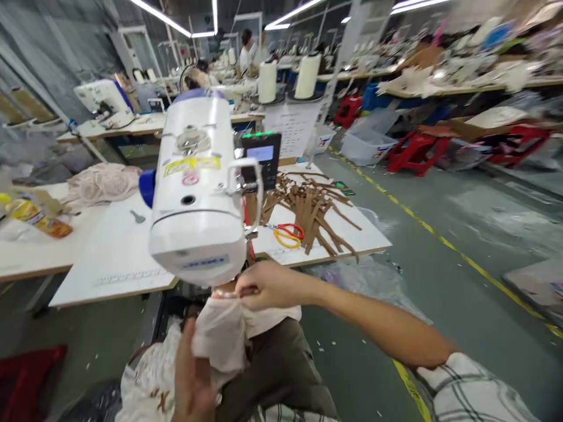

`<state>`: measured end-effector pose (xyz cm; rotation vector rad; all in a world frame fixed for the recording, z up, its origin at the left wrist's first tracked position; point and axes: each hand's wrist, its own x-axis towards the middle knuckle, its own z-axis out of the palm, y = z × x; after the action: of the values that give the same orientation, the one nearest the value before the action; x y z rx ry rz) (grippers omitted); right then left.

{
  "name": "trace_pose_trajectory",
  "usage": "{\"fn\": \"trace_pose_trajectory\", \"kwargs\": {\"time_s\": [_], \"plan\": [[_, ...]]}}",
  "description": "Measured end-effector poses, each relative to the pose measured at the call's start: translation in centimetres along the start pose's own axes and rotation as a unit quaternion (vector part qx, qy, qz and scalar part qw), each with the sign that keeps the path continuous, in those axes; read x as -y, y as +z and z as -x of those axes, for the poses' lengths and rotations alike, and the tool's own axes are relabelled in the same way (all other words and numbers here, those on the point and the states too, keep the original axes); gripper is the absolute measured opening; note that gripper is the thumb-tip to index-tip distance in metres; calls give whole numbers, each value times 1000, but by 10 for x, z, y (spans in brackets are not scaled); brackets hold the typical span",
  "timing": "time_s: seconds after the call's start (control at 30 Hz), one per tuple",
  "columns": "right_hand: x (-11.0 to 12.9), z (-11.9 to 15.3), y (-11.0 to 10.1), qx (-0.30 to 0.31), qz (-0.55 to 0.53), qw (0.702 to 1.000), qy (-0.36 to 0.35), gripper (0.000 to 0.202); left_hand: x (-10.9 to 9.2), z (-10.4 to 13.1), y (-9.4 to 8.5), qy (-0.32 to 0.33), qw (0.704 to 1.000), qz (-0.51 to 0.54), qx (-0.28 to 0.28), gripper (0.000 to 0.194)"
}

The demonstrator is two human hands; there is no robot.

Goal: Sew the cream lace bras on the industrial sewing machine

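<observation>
The white bench (118, 252) fills the middle of the view, its near edge running from 9 o'clock toward 3 o'clock, and on it stands the white industrial sewing machine (196, 187), its head end looming at the centre and reaching down almost to the hands. Behind the machine at about 1 o'clock sits its black control panel (263, 157) with a lit screen and a green light strip along the top. To the right of the machine, at 2 o'clock on the bench, lies a loose heap of brown strips (314, 205) — thin, flat, crossing one another — and at the near edge of that heap lie scissors (288, 233) with red and yellow handles. A bundle of pale fabric (103, 181) lies on the neighbouring bench at 10 o'clock. Below the machine head, at 6 o'clock, is the piece of white cloth (222, 334), bunched and hanging over the person's lap. The right hand (268, 286) reaches in from 4 o'clock and pinches the top edge of the cloth just under the machine, fingers closed on it. The left hand (191, 381) — blurred, at the bottom edge — rises at 6 o'clock with its fingers against the lower part of the same cloth; whether it grips or only touches it I cannot tell.
</observation>
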<state>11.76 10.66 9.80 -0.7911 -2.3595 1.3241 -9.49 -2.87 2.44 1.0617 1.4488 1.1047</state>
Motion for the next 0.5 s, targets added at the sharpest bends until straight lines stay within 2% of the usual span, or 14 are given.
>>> {"fn": "trace_pose_trajectory", "kwargs": {"time_s": [0.07,0.1,0.13,0.2,0.27,0.33,0.4,0.5], "plan": [[0,-10,-2,-25,88,996,7,16,1,-9,-15,43,997,-64,23,75],[0,-13,-2,-23,103,994,16,22,1,-15,-20,89,986,-130,56,66],[1,-15,-1,-15,108,994,25,25,2,-21,-24,141,965,-202,88,59],[3,-16,0,-1,107,994,38,30,1,-34,-27,236,903,-331,141,51],[4,-15,2,4,107,993,45,32,0,-45,-29,298,853,-399,160,51],[5,-15,3,7,105,993,48,34,-1,-53,-30,339,821,-428,163,51],[5,-17,3,11,103,994,46,36,-1,-58,-31,347,813,-434,171,47],[4,-18,4,6,104,993,52,37,-2,-60,-31,299,841,-413,181,40]]}}
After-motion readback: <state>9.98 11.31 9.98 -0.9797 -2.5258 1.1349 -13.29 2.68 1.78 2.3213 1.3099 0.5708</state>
